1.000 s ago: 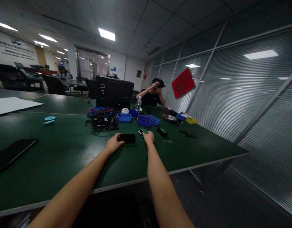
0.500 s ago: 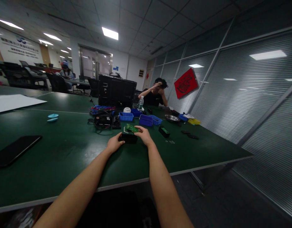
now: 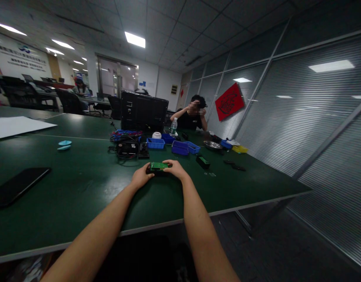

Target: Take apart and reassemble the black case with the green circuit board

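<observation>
One flat green circuit board [image 3: 159, 166]: held on top of an oblong black box [image 3: 160, 173], just below the frame's centre; how far it is seated cannot be told
Left hand [image 3: 141, 177]: wrapped around the box's left end
Right hand [image 3: 175, 169]: thumb and fingers pinched on the board's right end
Blue plastic bins [image 3: 179, 148]: grouped above the hands, near mid-frame
</observation>
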Tool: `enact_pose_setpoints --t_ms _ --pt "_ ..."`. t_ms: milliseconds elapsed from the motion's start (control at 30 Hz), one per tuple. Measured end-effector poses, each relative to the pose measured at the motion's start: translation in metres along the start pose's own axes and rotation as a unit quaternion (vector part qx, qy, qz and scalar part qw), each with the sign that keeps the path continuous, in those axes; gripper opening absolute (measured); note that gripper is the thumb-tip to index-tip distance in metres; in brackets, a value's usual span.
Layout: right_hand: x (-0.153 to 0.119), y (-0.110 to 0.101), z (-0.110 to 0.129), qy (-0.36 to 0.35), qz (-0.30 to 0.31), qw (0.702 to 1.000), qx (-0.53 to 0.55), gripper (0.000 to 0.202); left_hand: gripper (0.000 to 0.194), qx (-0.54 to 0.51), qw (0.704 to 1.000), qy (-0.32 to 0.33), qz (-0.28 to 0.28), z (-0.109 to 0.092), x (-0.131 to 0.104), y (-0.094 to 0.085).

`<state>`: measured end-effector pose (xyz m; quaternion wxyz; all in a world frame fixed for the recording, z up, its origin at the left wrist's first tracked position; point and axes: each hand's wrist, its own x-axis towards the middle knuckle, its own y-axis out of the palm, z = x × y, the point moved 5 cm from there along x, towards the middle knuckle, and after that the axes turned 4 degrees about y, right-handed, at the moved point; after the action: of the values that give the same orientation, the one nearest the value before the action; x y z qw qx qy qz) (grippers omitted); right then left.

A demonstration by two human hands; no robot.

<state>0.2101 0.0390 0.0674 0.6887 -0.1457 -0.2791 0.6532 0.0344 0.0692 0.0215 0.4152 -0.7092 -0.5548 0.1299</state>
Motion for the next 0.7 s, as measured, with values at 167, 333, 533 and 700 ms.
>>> enact_pose_setpoints --t_ms 167,333,533,700 --pt "0.004 -0.001 -0.014 0.027 -0.007 0.999 0.026 0.057 0.066 -0.010 1.000 -0.013 0.000 0.002 0.001 0.002" --pt "0.007 0.009 -0.021 0.021 0.053 0.998 -0.003 0.058 0.065 -0.015 1.000 -0.007 -0.008 0.003 0.001 0.002" --pt "0.012 -0.004 -0.042 0.116 -0.044 0.985 -0.119 0.050 0.061 -0.033 0.999 -0.021 -0.013 0.001 0.000 -0.002" --pt "-0.001 -0.041 -0.065 0.269 -0.213 0.918 -0.199 0.054 0.057 -0.043 0.999 -0.021 -0.006 0.001 0.000 -0.002"
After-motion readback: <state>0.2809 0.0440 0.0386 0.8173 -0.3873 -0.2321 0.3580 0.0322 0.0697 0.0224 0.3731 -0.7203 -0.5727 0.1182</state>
